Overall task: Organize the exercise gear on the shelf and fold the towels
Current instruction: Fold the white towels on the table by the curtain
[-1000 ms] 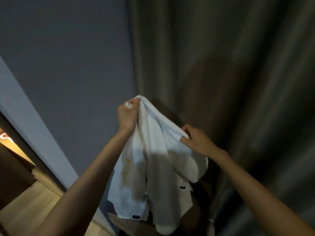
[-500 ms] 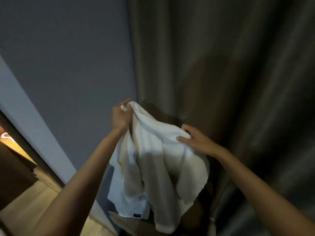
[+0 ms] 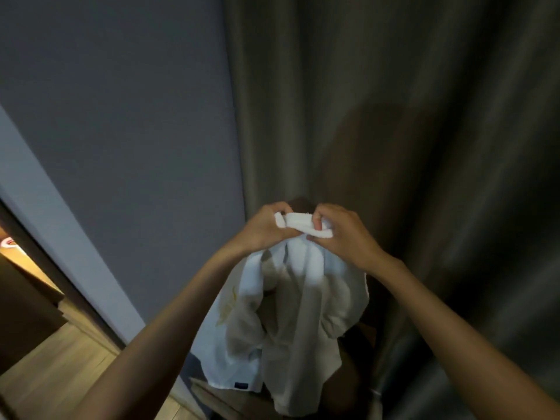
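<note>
A white towel hangs crumpled in front of me, with a faint yellow print on its left side and a small dark label at its lower edge. My left hand pinches its top edge from the left. My right hand grips the same top edge from the right. The two hands are close together, almost touching, at chest height. The towel's lower part drapes over a brown surface below.
A dark grey-brown curtain fills the right half. A grey wall stands on the left, with a wooden floor and a lit opening at the far left.
My right hand has moved up and left along the towel's top edge to meet my left hand. The towel's top is now bunched between both hands.
</note>
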Motion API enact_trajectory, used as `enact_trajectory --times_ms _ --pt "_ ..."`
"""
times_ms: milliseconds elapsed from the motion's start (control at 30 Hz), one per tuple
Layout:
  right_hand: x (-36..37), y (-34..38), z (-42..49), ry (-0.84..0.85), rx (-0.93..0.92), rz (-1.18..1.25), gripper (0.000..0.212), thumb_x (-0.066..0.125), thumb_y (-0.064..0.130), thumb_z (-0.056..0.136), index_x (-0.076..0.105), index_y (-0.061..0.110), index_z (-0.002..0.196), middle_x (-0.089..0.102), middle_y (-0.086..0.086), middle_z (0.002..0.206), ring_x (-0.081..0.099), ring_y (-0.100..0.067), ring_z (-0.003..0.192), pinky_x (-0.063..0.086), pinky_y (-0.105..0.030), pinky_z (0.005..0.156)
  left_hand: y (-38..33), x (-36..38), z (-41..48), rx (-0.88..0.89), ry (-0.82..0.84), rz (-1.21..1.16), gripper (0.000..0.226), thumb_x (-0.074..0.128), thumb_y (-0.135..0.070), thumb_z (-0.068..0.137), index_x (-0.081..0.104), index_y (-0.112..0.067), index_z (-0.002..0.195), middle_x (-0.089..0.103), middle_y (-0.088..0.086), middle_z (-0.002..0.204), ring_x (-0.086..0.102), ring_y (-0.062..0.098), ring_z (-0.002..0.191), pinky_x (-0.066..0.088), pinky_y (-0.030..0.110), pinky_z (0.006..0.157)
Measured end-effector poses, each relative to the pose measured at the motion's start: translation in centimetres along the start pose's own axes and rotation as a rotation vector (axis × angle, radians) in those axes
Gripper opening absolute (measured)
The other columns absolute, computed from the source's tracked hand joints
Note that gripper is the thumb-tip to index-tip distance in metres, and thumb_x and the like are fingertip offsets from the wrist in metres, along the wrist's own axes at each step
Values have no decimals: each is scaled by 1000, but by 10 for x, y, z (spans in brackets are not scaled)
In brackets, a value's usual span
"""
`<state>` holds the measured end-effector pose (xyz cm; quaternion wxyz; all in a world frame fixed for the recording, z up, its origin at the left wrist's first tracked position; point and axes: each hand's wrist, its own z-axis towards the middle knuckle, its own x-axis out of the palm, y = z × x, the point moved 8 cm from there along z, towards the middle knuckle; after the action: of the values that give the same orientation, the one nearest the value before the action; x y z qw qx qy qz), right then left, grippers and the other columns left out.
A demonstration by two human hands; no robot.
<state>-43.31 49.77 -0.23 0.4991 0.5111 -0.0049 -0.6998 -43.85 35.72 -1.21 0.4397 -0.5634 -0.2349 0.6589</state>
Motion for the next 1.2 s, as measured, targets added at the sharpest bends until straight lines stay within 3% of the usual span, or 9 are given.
enact_trajectory --times_ms 200,400,500,600,667,767,967,1100,1200 --pt "-16 -11 -13 69 145 121 62 87 40 62 46 43 109 56 17 85 57 4 76 44 -8 61 14 -15 -2 -112 -263 2 26 71 -12 80 49 -23 71 53 -9 68 50 2 61 39 15 55" --pt "-16 -23 -23 111 265 159 15 80 29 75 67 24 80 67 7 78 62 -8 73 47 -20 64 24 -42 -8 -156 -366 -13 25 66 -8 79 48 -24 74 52 -8 70 47 5 63 38 14 54" --pt "-17 -24 -19 19 283 105 15 68 30 87 56 25 80 58 8 67 51 2 59 40 -16 56 28 -42 -13 -145 -338 -69 23 67 -11 84 56 -23 101 57 -12 97 54 9 92 40 11 66" --pt "-14 -25 -16 -30 338 111 13 60 33 92 51 24 87 55 8 71 50 0 59 37 -17 54 34 -40 -21 -176 -196 -25 58 63 -16 91 37 -19 143 51 2 130 44 9 121 35 10 86" --pt "-7 -27 -16 -62 410 182 18 61 30 92 49 21 102 55 9 85 52 -2 71 39 -18 58 39 -37 -34 -222 -121 23 55 59 -15 93 38 -15 144 63 15 105 63 5 93 45 15 74" --pt "12 -30 -27 -120 581 449 35 65 23 89 40 17 113 51 1 91 52 -8 73 44 -13 53 51 -29 -55 -327 -88 -136 33 54 -14 96 56 -11 129 59 4 83 46 -4 40 37 9 45" --pt "46 -19 -47 -153 738 839 45 69 0 82 37 12 111 58 -15 97 60 -17 77 54 -22 48 40 0 -80 -284 -90 -342 17 56 -13 95 68 -14 106 63 -11 80 57 -8 59 47 8 59" --pt "57 -10 -60 -205 804 881 49 75 0 77 46 10 115 66 -13 98 66 -19 82 56 -23 59 37 26 -88 -297 -100 -440 24 57 -6 93 64 -5 116 62 4 90 60 0 70 48 9 64" --pt "65 -8 -76 -241 819 940 41 70 -1 81 52 7 117 68 -9 93 66 -14 76 54 -19 64 43 43 -97 -362 -85 -545 36 65 -14 89 61 -24 123 64 4 104 62 11 91 51 18 78"
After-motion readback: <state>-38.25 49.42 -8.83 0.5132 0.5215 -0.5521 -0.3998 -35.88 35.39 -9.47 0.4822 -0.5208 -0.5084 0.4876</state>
